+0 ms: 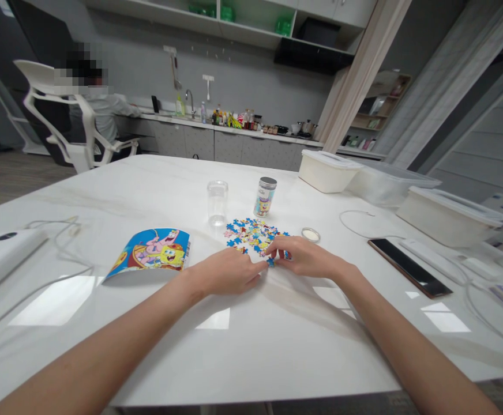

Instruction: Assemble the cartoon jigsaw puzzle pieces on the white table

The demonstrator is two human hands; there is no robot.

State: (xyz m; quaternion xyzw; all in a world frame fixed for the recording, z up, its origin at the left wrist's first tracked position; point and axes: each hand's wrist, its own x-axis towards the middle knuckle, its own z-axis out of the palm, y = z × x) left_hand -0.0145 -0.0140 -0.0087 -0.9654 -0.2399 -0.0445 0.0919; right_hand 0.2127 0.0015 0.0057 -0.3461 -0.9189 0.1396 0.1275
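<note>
Loose jigsaw puzzle pieces [254, 230] in blue, yellow and pink lie in a pile on the white table [243, 357]. At the near edge of the pile my two hands meet around a blue puzzle piece [270, 262]. My right hand [303, 256] is closed, its thumb and fingers pinched at that piece. My left hand [232, 271] is closed too, fingers curled, with the index fingertip by the same piece; what lies under its fingers is hidden. To the left stands a curved cartoon picture sheet [154, 251], matching the pieces in style.
Behind the pile stand a clear jar [217, 204] and a printed can [264, 197]. A round lid [311, 234] lies to the right. Farther right are a phone [409, 267], cables and white storage boxes [327, 171]. A power strip [7, 256] lies left. A person [104, 112] sits beyond.
</note>
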